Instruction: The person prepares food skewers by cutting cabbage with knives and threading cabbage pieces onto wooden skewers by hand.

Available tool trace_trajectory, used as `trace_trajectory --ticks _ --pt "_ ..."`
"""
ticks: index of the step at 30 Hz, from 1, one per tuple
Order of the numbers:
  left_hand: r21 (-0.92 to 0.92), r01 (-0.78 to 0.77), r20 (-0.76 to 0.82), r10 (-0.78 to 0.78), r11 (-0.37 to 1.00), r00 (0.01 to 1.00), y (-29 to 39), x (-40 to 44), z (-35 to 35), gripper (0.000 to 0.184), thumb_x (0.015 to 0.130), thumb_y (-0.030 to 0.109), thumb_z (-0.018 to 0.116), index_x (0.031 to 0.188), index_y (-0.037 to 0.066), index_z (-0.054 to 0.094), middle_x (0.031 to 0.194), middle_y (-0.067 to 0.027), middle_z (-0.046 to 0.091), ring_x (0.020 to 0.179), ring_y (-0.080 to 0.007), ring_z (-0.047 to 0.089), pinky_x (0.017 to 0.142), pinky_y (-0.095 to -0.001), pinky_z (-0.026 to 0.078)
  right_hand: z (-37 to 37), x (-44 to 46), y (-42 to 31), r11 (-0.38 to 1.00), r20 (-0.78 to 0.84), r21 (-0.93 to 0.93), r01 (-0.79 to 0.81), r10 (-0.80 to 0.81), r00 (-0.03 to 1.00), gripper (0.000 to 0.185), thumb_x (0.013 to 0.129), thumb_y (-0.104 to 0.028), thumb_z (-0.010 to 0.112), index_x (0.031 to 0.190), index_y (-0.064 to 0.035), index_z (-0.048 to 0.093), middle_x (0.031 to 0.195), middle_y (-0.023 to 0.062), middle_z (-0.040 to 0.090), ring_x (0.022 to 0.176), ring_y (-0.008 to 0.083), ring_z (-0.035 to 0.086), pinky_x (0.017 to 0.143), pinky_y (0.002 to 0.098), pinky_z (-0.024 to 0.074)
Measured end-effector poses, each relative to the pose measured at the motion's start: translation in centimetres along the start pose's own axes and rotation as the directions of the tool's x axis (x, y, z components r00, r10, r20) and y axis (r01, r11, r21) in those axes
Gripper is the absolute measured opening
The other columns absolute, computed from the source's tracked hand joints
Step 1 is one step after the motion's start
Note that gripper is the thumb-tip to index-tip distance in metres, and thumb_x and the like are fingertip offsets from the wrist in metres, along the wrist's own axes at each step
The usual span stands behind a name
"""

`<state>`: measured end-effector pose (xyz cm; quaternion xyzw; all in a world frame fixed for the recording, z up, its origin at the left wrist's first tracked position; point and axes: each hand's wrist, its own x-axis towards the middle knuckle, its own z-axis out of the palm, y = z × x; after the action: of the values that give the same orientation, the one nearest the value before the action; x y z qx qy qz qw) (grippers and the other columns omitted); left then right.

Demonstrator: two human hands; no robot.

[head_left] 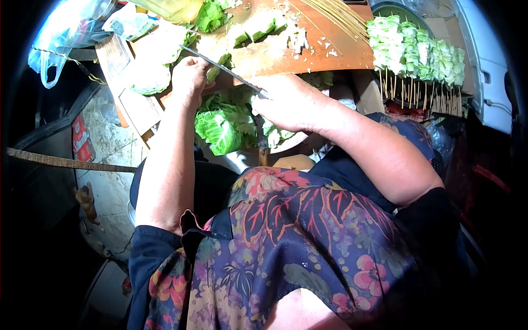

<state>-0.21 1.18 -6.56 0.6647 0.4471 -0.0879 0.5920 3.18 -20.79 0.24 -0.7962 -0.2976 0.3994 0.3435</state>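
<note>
Gripping a thin knife (226,70), right hand (283,102) closed; left hand (191,78) curled by pale-green leaves (223,60), its hold unclear.

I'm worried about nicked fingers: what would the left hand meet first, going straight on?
Probably the knife, whose blade slants just past the left hand. Their relative heights are unclear, so it might pass over or under it.
</note>
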Motion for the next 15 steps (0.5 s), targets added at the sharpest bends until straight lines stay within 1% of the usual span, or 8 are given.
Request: trace_trajectory --ticks 2,4,5,6,7,11,13,15 --pt "-0.008 0.003 0.008 -0.003 1.0 1.0 -0.1 0.0 0.0 0.016 0.092 0.022 0.058 0.102 0.009 0.062 0.09 -0.0012 0.062 0.081 -0.0149 0.056 0.071 -0.0387 0.054 -0.1 0.1 0.1 0.999 -0.018 -0.032 0.041 -0.042 0.999 0.027 0.082 -0.02 0.052 0.096 0.0015 0.06 0.083 0.0248 0.064 0.082 0.0384 0.064 0.077 0.0451 0.0505" --pt "-0.031 0.0 0.014 0.0 1.0 1.0 0.2 -0.3 0.1 0.015 0.093 0.021 0.057 0.101 0.01 0.061 0.092 -0.0011 0.062 0.082 -0.0151 0.056 0.073 -0.039 0.053 -0.8 0.0 -1.1 0.998 0.062 -0.004 -0.057 0.057 0.996 0.028 0.082 -0.02 0.052 0.093 0.0035 0.061 0.083 0.0262 0.064 0.082 0.0388 0.064 0.076 0.0452 0.0505" --pt "-0.03 0.002 0.016 -0.002 1.0 1.0 0.3 -0.4 0.2 0.015 0.093 0.021 0.057 0.101 0.01 0.061 0.092 -0.0011 0.062 0.082 -0.0151 0.056 0.073 -0.039 0.053 -0.7 0.2 -1.0 0.998 0.063 -0.003 -0.059 0.059 0.996 0.028 0.082 -0.02 0.052 0.093 0.0035 0.061 0.083 0.0262 0.064 0.082 0.0388 0.064 0.076 0.0452 0.0505" --pt "-0.023 0.001 0.009 -0.001 1.0 1.0 0.3 -0.5 0.3 0.014 0.093 0.021 0.057 0.1 0.01 0.061 0.093 -0.0012 0.063 0.082 -0.0149 0.056 0.073 -0.0393 0.053 -0.5 0.6 -0.8 0.994 0.073 -0.087 -0.066 0.073 0.995 0.034 0.083 -0.02 0.051 0.111 -0.0018 0.056 0.085 0.0228 0.064 0.08 0.0335 0.063 0.077 0.0413 0.0499" --pt "-0.018 0.0 0.001 0.0 1.0 1.0 0.3 -0.5 0.4 0.013 0.093 0.021 0.058 0.099 0.01 0.061 0.094 -0.0014 0.063 0.082 -0.0148 0.056 0.074 -0.0396 0.053 -0.5 0.9 -0.7 0.982 0.082 -0.172 -0.072 0.087 0.993 0.047 0.084 -0.021 0.05 0.129 -0.0072 0.052 0.087 0.0193 0.064 0.079 0.0283 0.062 0.078 0.0374 0.0494" --pt "-0.035 0.014 0.021 -0.014 0.999 1.0 0.2 -0.2 0.2 0.013 0.092 0.021 0.058 0.098 0.009 0.061 0.094 -0.0014 0.063 0.085 -0.0145 0.057 0.073 -0.0386 0.053 -0.8 1.7 -0.7 0.982 0.118 -0.165 -0.089 0.109 0.987 0.044 0.084 -0.022 0.051 0.125 -0.0049 0.054 0.087 0.0198 0.064 0.081 0.0294 0.063 0.077 0.038 0.0491" --pt "-0.04 0.005 0.031 -0.004 0.999 1.0 -0.2 0.1 0.0 0.014 0.092 0.021 0.059 0.098 0.008 0.06 0.093 -0.0014 0.063 0.084 -0.0137 0.056 0.071 -0.0373 0.054 -1.1 2.1 -0.8 0.98 0.178 -0.158 -0.123 0.151 0.972 0.041 0.084 -0.022 0.052 0.12 -0.0037 0.056 0.087 0.02 0.064 0.083 0.03 0.063 0.077 0.0384 0.0492" --pt "0.004 -0.005 0.035 0.005 1.0 0.999 -0.5 0.3 -0.1 0.015 0.091 0.021 0.06 0.098 0.008 0.059 0.092 -0.0018 0.062 0.081 -0.0135 0.057 0.07 -0.0367 0.054 -0.8 2.6 -0.6 0.974 0.148 -0.162 -0.158 0.182 0.972 0.039 0.084 -0.022 0.053 0.117 -0.0032 0.056 0.087 0.0197 0.065 0.084 0.0301 0.064 0.077 0.0384 0.0492"
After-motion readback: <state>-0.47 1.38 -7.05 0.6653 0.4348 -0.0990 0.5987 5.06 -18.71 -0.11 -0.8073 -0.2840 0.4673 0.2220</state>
